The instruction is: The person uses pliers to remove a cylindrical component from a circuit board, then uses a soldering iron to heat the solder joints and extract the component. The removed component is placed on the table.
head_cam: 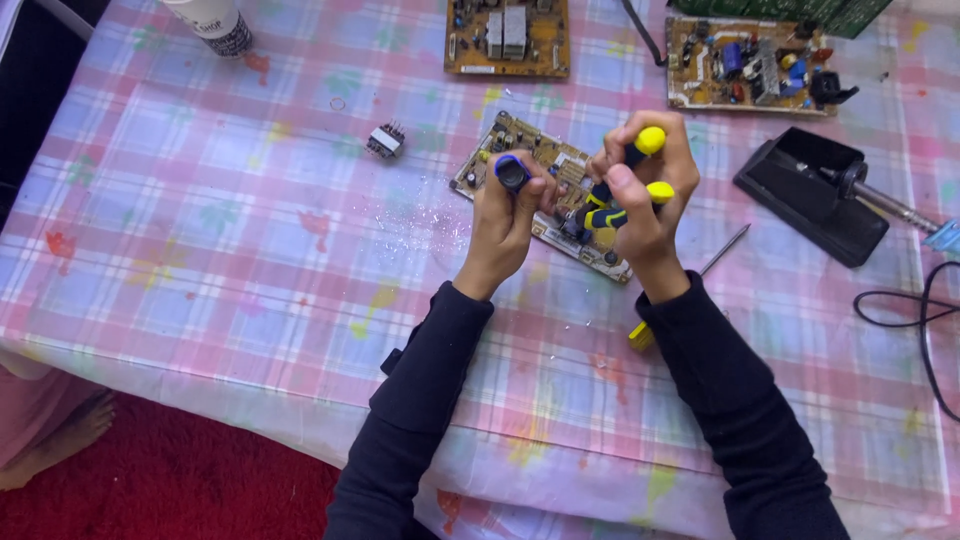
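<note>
Board: tan circuit board (pixel 545 165) lying tilted on the checked tablecloth (pixel 250 230), partly under both hands.
Left hand: left hand (pixel 503 215) clenched round a blue-capped tool (pixel 512 173), held upright over the board.
Right hand: right hand (pixel 645 195) closed on yellow-handled pliers (pixel 625 190), nose down at the board.
Near: screwdriver (pixel 690 285) by the right wrist; small component (pixel 385 140) left of the board.
Farther: soldering iron stand (pixel 812 195) to the right; two more boards (pixel 507 38) at the far edge.

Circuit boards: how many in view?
3. One board lies under both hands, mid-table. A second sits at the top edge, centre. A third sits top right, by the soldering stand. More may lie outside the frame.
</note>
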